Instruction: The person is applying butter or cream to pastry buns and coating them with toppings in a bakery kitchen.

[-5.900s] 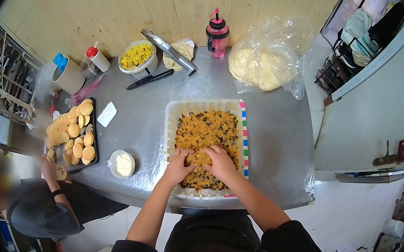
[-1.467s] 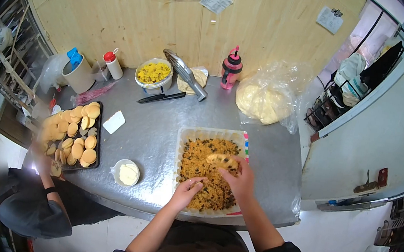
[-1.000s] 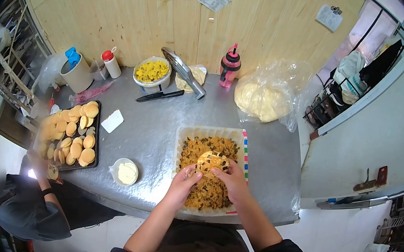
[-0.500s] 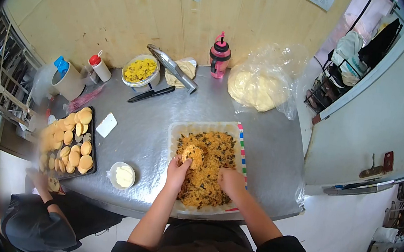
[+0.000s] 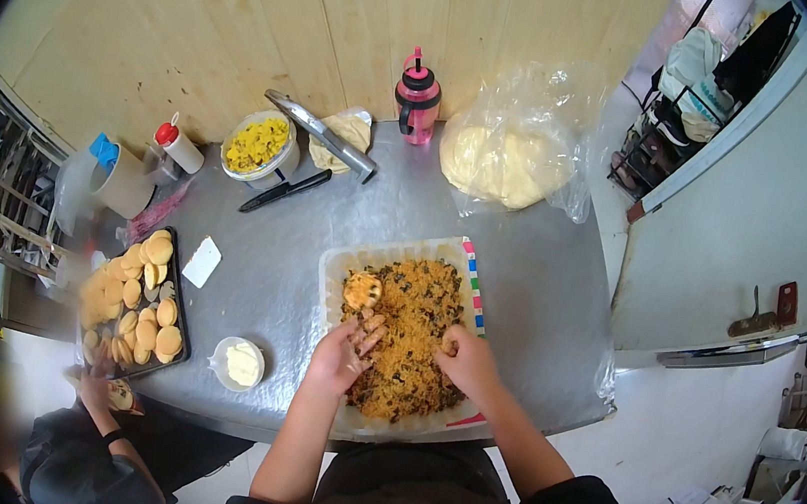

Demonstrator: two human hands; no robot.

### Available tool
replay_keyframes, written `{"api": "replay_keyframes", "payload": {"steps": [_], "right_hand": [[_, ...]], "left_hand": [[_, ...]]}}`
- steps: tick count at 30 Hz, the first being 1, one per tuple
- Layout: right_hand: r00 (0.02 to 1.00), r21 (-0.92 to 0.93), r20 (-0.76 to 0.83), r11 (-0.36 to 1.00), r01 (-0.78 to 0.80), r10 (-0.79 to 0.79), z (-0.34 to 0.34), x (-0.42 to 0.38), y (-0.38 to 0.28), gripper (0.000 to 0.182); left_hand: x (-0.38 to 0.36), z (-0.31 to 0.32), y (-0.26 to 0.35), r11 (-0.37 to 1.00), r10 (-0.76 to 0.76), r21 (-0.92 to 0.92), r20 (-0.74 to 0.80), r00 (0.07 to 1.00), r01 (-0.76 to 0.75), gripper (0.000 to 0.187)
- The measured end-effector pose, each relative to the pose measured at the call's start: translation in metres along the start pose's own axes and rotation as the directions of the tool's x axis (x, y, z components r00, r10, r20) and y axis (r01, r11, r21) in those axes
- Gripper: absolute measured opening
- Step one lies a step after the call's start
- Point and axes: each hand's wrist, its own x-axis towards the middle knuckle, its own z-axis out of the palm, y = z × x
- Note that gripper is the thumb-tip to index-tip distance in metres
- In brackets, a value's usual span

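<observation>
Since half a second ago your left hand [image 5: 343,350] has let go of the coated ball [image 5: 361,290]; it now sits alone at the far left corner of the tray [image 5: 336,266], apart from your fingers. Your left hand lies open, fingers spread, on the near left part of the crumb mix [image 5: 413,339], holding nothing. Your right hand [image 5: 467,359] is curled loosely at the right side of the mix, fingertips down in the crumbs; whether it grips a clump you cannot tell from here.

Step in hand, as it reads: one ball is coated and parked, and both hands are back in the crumbs for the next. No fresh piece shows under either hand, so the next move likely calls for gathering or fetching one, then pressing crumbs round it with both palms. Keep it clear of the parked ball so the coating is not knocked off.

Around you: the tray sits at the near edge of the metal counter [image 5: 284,237]. A small bowl of cream [image 5: 238,364] is just left of it. Further left is a dark tray of buns [image 5: 141,300], with another person's hand [image 5: 95,385] at its near end. At the back are a pink bottle [image 5: 418,98], a bagged lump of dough [image 5: 506,159] and a bowl of yellow filling [image 5: 256,143].
</observation>
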Motion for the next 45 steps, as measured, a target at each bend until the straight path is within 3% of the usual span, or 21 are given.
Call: {"api": "replay_keyframes", "payload": {"steps": [4,7,9,13,15,17,18,19,21,22,24,25,28,29,31,33,36,37,40,42,45], "right_hand": [[0.987,0.116,0.159,0.993,-0.007,-0.011,-0.008,0.001,-0.006,0.024],[0.920,-0.113,0.213,0.927,0.358,-0.330,0.020,0.007,0.033,0.031],[0.942,-0.162,0.228,0.944,0.286,-0.246,0.014,0.004,0.021,0.036],[0.976,-0.023,0.202,0.995,0.092,-0.085,0.021,0.000,0.018,0.045],[0.937,-0.089,0.058,0.933,0.348,-0.344,0.027,-0.013,-0.002,0.051],[0.786,-0.262,0.090,0.747,0.612,-0.612,0.037,-0.025,-0.016,0.062],[0.844,-0.367,0.088,0.770,0.522,-0.529,0.039,-0.025,-0.013,0.064],[0.895,-0.466,0.073,0.779,0.420,-0.439,0.045,-0.025,-0.006,0.065],[0.938,-0.495,-0.112,0.837,0.234,-0.328,0.050,-0.022,0.004,0.068],[0.896,-0.483,0.020,0.780,0.396,-0.443,0.050,-0.022,0.005,0.068],[0.732,-0.388,0.268,0.625,0.678,-0.627,0.040,-0.034,-0.015,0.068],[0.809,-0.494,0.179,0.660,0.566,-0.559,0.050,-0.030,-0.007,0.066],[0.909,-0.250,-0.078,0.890,0.380,-0.410,0.054,-0.022,0.007,0.064],[0.725,-0.097,0.124,0.719,0.689,-0.678,0.041,-0.026,-0.006,0.060],[0.793,-0.307,0.098,0.740,0.599,-0.601,0.050,-0.037,0.001,0.055],[0.899,-0.432,0.009,0.809,0.397,-0.437,0.055,-0.031,0.016,0.040],[0.957,0.202,0.021,0.938,0.281,-0.291,0.031,-0.032,0.007,0.030],[0.967,0.506,0.206,0.862,0.026,-0.150,0.027,-0.036,-0.006,0.026],[0.910,0.421,0.101,0.846,0.328,-0.402,0.045,-0.026,0.001,0.022],[0.818,-0.446,-0.088,0.757,0.478,-0.569,0.030,-0.029,-0.005,0.020],[0.957,-0.334,-0.042,0.906,0.258,-0.288,0.030,-0.029,0.013,0.022]], "left_hand": [[0.016,-0.035,-0.020,0.919,0.175,0.323,0.180,0.968,-0.226,0.031],[0.033,-0.051,-0.031,0.649,0.024,0.711,0.335,0.942,-0.270,0.050],[0.026,-0.041,-0.032,0.597,-0.014,0.752,0.360,0.933,-0.281,0.056],[0.008,-0.029,-0.028,0.825,-0.002,0.539,0.303,0.953,-0.169,0.050],[0.006,-0.029,-0.030,0.987,-0.110,0.140,0.281,0.953,0.073,0.058],[0.007,-0.027,-0.033,0.930,-0.104,-0.196,0.672,0.733,0.311,0.069],[0.003,-0.022,-0.031,0.833,-0.024,-0.303,0.816,0.578,0.463,0.074],[-0.007,-0.018,-0.034,0.918,-0.154,-0.256,0.472,0.868,0.302,0.076],[-0.024,0.005,-0.023,0.934,-0.194,-0.237,0.290,0.937,0.266,0.077],[-0.026,0.009,-0.021,0.942,-0.203,-0.229,0.194,0.960,0.245,0.078],[-0.004,-0.023,-0.035,0.889,-0.159,-0.307,0.491,0.857,0.341,0.079],[0.003,-0.034,-0.040,0.858,-0.122,-0.325,0.624,0.772,0.398,0.079],[-0.019,-0.002,-0.027,0.924,-0.216,-0.251,0.277,0.936,0.288,0.078],[-0.014,-0.012,-0.029,0.895,-0.196,-0.303,0.393,0.899,0.327,0.077],[0.001,-0.040,-0.038,0.824,-0.137,-0.372,0.602,0.786,0.428,0.075],[-0.015,-0.016,-0.029,0.923,-0.191,-0.249,0.361,0.913,0.292,0.072],[-0.019,-0.012,-0.037,0.971,-0.161,-0.123,0.288,0.944,0.203,0.069],[-0.019,-0.016,-0.037,0.980,-0.135,-0.096,0.314,0.940,0.173,0.068],[-0.019,-0.015,-0.041,0.974,-0.078,-0.133,0.559,0.826,0.182,0.066],[-0.024,-0.007,-0.045,0.995,-0.049,0.096,0.389,0.920,0.012,0.061],[-0.050,-0.022,-0.026,0.927,0.088,0.326,0.287,0.954,-0.184,0.052]]}}
